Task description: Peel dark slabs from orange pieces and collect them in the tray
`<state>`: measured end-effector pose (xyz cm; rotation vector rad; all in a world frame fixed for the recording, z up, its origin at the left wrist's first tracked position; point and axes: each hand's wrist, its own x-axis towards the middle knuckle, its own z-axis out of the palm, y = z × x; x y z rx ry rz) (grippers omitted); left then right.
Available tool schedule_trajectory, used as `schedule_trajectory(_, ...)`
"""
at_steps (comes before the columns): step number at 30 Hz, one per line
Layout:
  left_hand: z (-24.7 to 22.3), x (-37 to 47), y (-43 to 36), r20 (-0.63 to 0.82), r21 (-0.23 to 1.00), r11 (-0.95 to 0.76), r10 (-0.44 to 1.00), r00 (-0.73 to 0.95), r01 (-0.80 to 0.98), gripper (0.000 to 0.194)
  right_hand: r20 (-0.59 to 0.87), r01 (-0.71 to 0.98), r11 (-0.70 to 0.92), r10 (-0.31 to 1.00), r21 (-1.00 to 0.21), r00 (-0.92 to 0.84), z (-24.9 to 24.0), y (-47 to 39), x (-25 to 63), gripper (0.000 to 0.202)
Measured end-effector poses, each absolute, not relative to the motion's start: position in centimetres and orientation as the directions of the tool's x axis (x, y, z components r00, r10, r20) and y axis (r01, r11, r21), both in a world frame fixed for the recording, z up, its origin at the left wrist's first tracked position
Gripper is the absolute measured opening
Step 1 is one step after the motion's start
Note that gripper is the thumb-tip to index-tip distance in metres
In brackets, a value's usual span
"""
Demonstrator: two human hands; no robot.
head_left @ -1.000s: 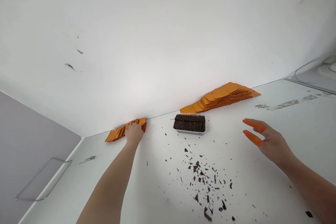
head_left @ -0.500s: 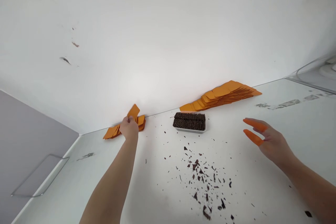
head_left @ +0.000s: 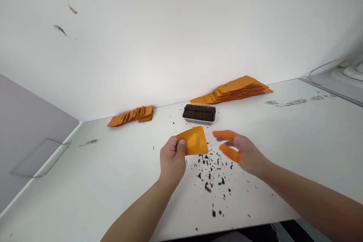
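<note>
Between thumb and fingers, my left hand [head_left: 173, 159] pinches a flat orange pouch [head_left: 194, 141] over the middle of the white table. Just to the right of it is my right hand [head_left: 244, 151], thumb and forefinger apart and capped with orange finger cots; nothing is in it. Beyond the pouch sits a clear plastic tray [head_left: 200, 121] filled with rows of thin dark pieces [head_left: 199, 112]. A fanned row of orange pouches [head_left: 130, 116] lies at the back left, and a larger overlapping pile of orange pouches [head_left: 238, 89] at the back right.
Dark flakes [head_left: 211, 174] are scattered over the near middle of the white table [head_left: 119, 170]. A white wall [head_left: 159, 38] rises behind it. A wire frame [head_left: 39, 159] is at the left edge; a grey-edged clear panel [head_left: 334, 90] stands at the right.
My left hand has come from the left row to the table's middle with an orange pouch. My right hand has moved left, close to the pouch. The view has shifted downward.
</note>
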<state>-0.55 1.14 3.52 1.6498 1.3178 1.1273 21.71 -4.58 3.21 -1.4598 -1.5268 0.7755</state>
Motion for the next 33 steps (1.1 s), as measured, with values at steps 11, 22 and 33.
schedule_trajectory(11,1.3,-0.4,-0.6,0.066,0.971,0.042,0.900,0.432,-0.236,0.030,-0.005,0.177,-0.007,1.000,-0.984,0.015,0.2,-5.1,16.1,0.036)
schedule_trajectory(22,0.8,-0.9,-0.8,0.049,0.956,0.110,0.854,0.518,-0.271,0.035,0.033,0.161,0.044,0.997,-0.986,-0.072,-0.9,-5.9,15.5,0.028)
schedule_trajectory(33,-0.3,-1.0,-0.7,0.093,0.980,-0.017,0.920,0.381,-0.199,0.040,0.090,0.274,0.097,0.995,-0.957,-0.039,-1.3,-6.1,15.7,0.023)
